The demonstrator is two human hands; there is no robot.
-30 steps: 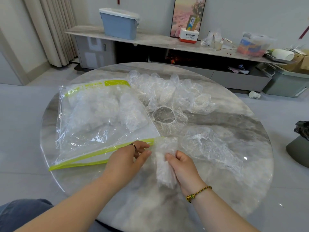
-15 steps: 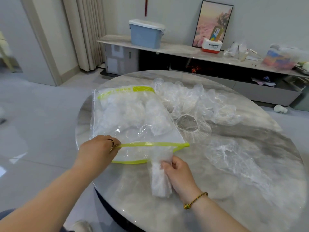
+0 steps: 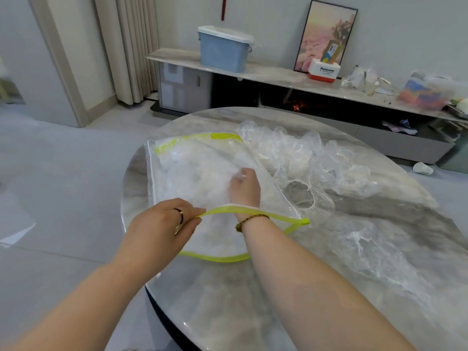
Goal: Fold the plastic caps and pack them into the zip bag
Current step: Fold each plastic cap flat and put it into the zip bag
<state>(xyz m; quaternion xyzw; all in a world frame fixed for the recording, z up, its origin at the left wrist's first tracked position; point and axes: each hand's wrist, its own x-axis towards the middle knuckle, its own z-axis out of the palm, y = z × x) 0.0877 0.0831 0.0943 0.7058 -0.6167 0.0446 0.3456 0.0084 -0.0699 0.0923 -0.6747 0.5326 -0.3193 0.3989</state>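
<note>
packing step: the left hand (image 3: 162,224) pinches the bag (image 3: 273,196) mouth open, the right hand (image 3: 244,186) (deep inside) curls round a folded cap (image 3: 239,176). next: let go, pull out.

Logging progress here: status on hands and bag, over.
Left hand pinches green rim of zip bag, mouth open. Right hand inside bag, gripping folded cap. Loose caps heaped beside bag; mouth unobstructed.

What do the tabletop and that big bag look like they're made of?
Tabletop: polished stone, probably marble, given its grey veining and glossy reflections. Zip bag: thin clear plastic film; contents show through, with a yellow-green zip strip.
</note>
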